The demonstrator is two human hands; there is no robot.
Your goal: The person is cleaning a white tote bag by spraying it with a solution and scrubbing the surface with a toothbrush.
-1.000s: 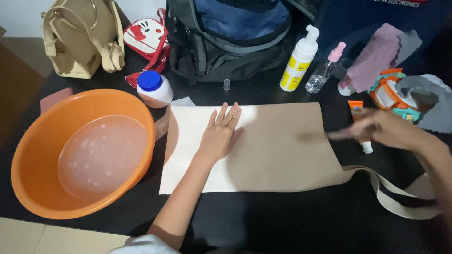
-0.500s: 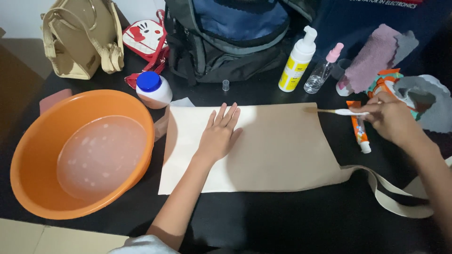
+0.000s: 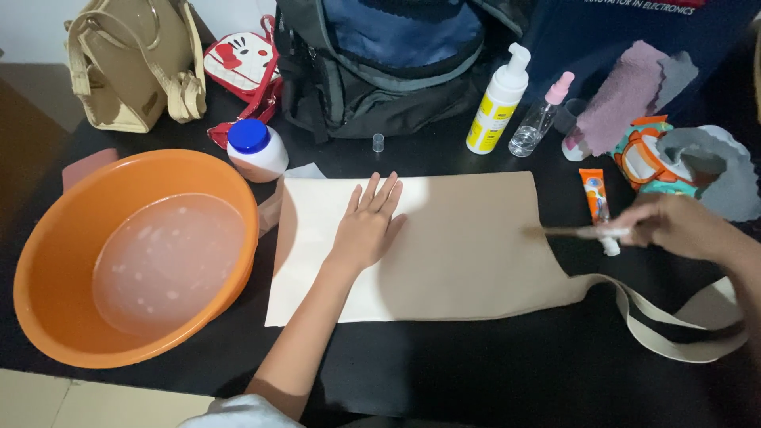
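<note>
Tote bag flat on the black tabletop, one hand pressing it, the other holding a thin tool at its edge.

Beige and spread wide, the bag lies just right of the orange basin of cloudy water, its straps trailing off to the right. The left hand rests palm down on the bag's lighter left part, fingers straight and slightly spread, holding nothing. The right hand has its fingers closed around a slim brush-like tool, blurred, whose tip reaches the bag's right edge. A small orange tube lies just beside that hand. Behind the bag stand a white pump bottle, a clear spray bottle and a blue-capped jar.
</note>
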